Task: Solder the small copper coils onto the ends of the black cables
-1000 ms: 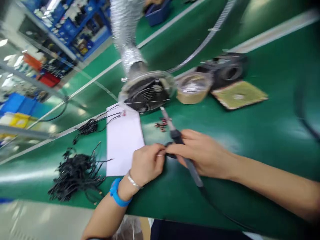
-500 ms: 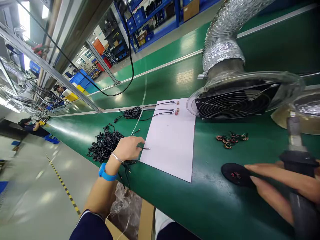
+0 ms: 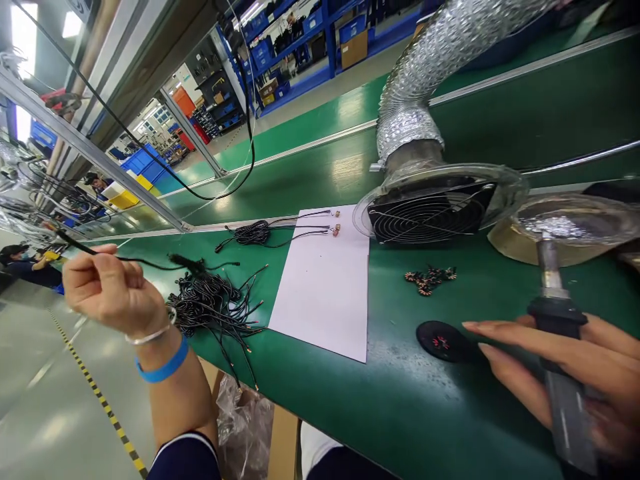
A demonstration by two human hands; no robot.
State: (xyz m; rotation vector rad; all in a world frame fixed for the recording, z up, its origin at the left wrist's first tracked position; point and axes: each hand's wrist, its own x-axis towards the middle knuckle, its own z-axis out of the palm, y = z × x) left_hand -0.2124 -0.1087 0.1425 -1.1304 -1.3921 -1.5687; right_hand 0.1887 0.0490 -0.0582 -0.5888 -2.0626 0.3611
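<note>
My left hand (image 3: 110, 290), raised over the near left edge of the bench, is closed on a black cable (image 3: 75, 241); its far end trails right above a pile of black cables (image 3: 205, 297) with bared copper ends. At the right, my right hand (image 3: 560, 373) grips a soldering iron (image 3: 557, 320) by its dark handle, metal barrel pointing up. The fingertips of that hand touch a black round disc (image 3: 443, 341) with small red pieces on it. Left of the disc lies a white sheet (image 3: 320, 293) with cable ends and small copper-coloured parts (image 3: 337, 231) at its top.
A fan (image 3: 430, 213) under a silver duct (image 3: 410, 113) stands behind the sheet. Several small coppery parts with dark wires (image 3: 430, 279) lie before it. Another coiled cable (image 3: 253, 233) rests farther back. A carton with clear plastic (image 3: 245, 427) sits below the bench edge.
My left hand has lifted from the sheet's left edge and swung left and up, drawing a black cable with it. My right hand keeps the soldering iron by the disc. The view has shifted slightly.
</note>
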